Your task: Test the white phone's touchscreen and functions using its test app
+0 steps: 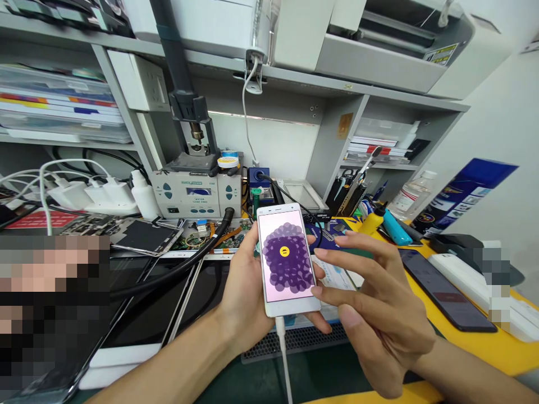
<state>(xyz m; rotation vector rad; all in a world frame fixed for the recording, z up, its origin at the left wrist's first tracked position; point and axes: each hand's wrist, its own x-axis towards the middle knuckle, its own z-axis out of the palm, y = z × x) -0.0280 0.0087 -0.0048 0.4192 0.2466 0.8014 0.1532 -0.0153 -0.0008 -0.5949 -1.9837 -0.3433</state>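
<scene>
A white smartphone [290, 310] rests upright in my left hand [246, 292], its thumb along the left edge and fingertips showing past the right edge. Its lit screen has a purple cluster of circles with a yellow round icon in the middle. From its bottom edge a white charging cable [283, 342] runs down out of view. Over the phone's lower right side hovers my right hand [379, 306], holding nothing, with fingers apart. One of its fingertips reaches the lower right corner of the screen; whether it touches the glass I cannot tell.
Behind the phone stands a grey soldering or hot-air station [189, 193] with a thick black hose [197, 258]. Circuit boards [202, 233] lie before it. A dark phone [448, 292] is at right, near a yellow bottle [370, 220]. White chargers [105, 193] crowd the left.
</scene>
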